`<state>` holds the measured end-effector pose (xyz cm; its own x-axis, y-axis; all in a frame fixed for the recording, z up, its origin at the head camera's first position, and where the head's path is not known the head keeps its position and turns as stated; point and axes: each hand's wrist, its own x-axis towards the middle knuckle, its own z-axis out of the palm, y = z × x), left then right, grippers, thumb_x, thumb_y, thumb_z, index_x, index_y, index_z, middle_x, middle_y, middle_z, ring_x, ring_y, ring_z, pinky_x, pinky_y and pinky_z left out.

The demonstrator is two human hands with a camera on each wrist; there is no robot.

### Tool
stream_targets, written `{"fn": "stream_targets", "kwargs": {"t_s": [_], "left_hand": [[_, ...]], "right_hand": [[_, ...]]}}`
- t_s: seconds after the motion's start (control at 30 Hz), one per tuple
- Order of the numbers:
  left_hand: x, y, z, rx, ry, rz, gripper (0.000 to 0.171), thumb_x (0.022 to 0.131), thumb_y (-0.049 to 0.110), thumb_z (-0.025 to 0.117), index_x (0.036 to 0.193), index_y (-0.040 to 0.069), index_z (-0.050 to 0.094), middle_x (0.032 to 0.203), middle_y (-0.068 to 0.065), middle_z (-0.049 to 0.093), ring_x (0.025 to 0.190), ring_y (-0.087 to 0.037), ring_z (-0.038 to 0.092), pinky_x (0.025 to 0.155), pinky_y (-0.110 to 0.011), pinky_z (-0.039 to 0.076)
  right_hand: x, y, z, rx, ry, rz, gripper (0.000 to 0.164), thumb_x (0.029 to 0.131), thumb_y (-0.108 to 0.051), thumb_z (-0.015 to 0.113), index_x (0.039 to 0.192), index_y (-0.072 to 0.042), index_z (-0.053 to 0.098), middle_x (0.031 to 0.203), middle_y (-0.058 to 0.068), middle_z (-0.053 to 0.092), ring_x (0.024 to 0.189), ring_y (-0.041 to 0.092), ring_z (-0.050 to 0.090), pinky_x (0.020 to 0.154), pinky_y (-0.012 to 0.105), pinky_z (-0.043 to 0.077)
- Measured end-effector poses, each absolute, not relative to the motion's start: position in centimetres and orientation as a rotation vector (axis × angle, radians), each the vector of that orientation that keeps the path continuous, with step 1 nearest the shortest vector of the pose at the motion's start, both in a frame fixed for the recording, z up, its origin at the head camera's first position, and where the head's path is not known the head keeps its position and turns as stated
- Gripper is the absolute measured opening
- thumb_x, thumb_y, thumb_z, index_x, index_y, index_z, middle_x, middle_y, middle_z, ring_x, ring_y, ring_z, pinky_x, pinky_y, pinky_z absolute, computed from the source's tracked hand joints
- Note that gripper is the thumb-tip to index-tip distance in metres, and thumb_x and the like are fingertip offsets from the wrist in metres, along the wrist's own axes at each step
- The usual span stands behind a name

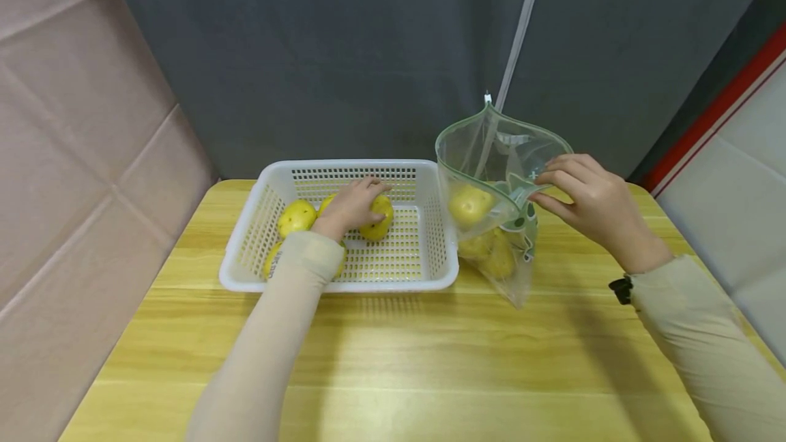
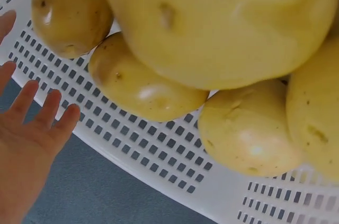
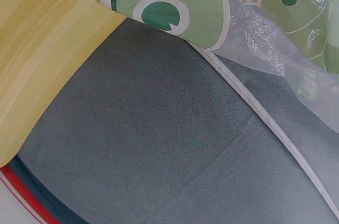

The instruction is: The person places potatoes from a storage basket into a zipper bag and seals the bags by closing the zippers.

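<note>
My left hand (image 1: pixel 351 209) reaches into a white plastic basket (image 1: pixel 442 284), right beside a yellow potato (image 1: pixel 379 222). In the left wrist view its fingers (image 2: pixel 50 108) are straight and spread, with potatoes (image 2: pixel 151 83) lying close by. Several potatoes sit in the basket's left half, partly hidden by my forearm. To the right, my right hand (image 1: pixel 592 200) pinches the rim of a clear zip bag (image 1: pixel 485 155) with green trim and a green print. The bag's mouth gapes, and several potatoes (image 1: pixel 471 206) lie inside. In the right wrist view only the bag's printed part (image 3: pixel 201 1) shows, not the hand.
Basket and bag stand side by side on a wood-grain table (image 1: pixel 405 360) near its far edge. Behind it rises a dark grey fabric wall (image 1: pixel 344 60) with a pale strip (image 1: pixel 525 16). Light panels flank the table, the right one with a red edge.
</note>
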<state>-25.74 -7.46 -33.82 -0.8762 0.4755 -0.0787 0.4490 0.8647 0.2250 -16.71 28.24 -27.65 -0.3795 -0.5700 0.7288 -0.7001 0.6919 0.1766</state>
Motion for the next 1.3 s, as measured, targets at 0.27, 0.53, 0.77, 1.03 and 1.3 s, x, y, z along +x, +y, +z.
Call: {"fn": "stream_targets", "kwargs": {"t_s": [0.27,0.53,0.77,1.03,1.3], "left_hand": [[-25.18,-7.84,-34.12,0.651,2.84,0.378,0.065,0.086,0.023,0.07,0.144,0.015,0.043,0.151,-0.009,0.035,0.139,-0.035,0.035,0.109,-0.05,0.04],[-25.15,-7.91,-34.28,0.613,2.803,0.363,0.071,0.083,0.025,0.072,0.146,0.017,0.039,0.155,-0.01,0.029,0.143,-0.033,0.03,0.109,-0.051,0.039],[-25.27,-8.1,-34.56,0.611,2.768,0.292,0.079,0.081,0.027,0.073,0.149,0.02,0.034,0.157,-0.012,0.025,0.144,-0.034,0.029,0.111,-0.051,0.036],[-25.23,-8.17,-34.73,0.662,2.754,0.237,0.081,0.079,0.023,0.074,0.149,0.014,0.033,0.155,-0.012,0.03,0.141,-0.036,0.033,0.111,-0.05,0.037],[-25.1,-8.02,-34.74,0.67,2.749,0.237,0.083,0.078,0.021,0.075,0.149,0.013,0.033,0.154,-0.013,0.03,0.139,-0.035,0.036,0.109,-0.049,0.039]], "right_hand": [[-16.55,28.48,-27.62,0.96,-2.16,0.184,0.056,0.097,-0.047,0.042,0.089,0.002,0.069,0.09,0.019,0.068,0.091,0.034,0.062,0.077,0.044,0.054],[-16.47,28.49,-27.69,0.958,-2.18,0.175,0.055,0.098,-0.046,0.041,0.091,0.001,0.069,0.091,0.018,0.068,0.092,0.033,0.062,0.079,0.043,0.055],[-16.62,28.34,-27.72,0.97,-2.167,0.177,0.055,0.098,-0.046,0.041,0.09,0.001,0.069,0.091,0.018,0.068,0.091,0.033,0.062,0.078,0.044,0.055],[-16.92,28.15,-28.04,0.973,-2.126,0.198,0.055,0.098,-0.045,0.041,0.088,0.002,0.068,0.088,0.018,0.068,0.088,0.033,0.062,0.075,0.043,0.054],[-16.91,28.19,-28.11,0.971,-2.134,0.196,0.054,0.098,-0.046,0.042,0.089,0.0,0.069,0.089,0.017,0.068,0.089,0.032,0.062,0.075,0.043,0.054]]}}
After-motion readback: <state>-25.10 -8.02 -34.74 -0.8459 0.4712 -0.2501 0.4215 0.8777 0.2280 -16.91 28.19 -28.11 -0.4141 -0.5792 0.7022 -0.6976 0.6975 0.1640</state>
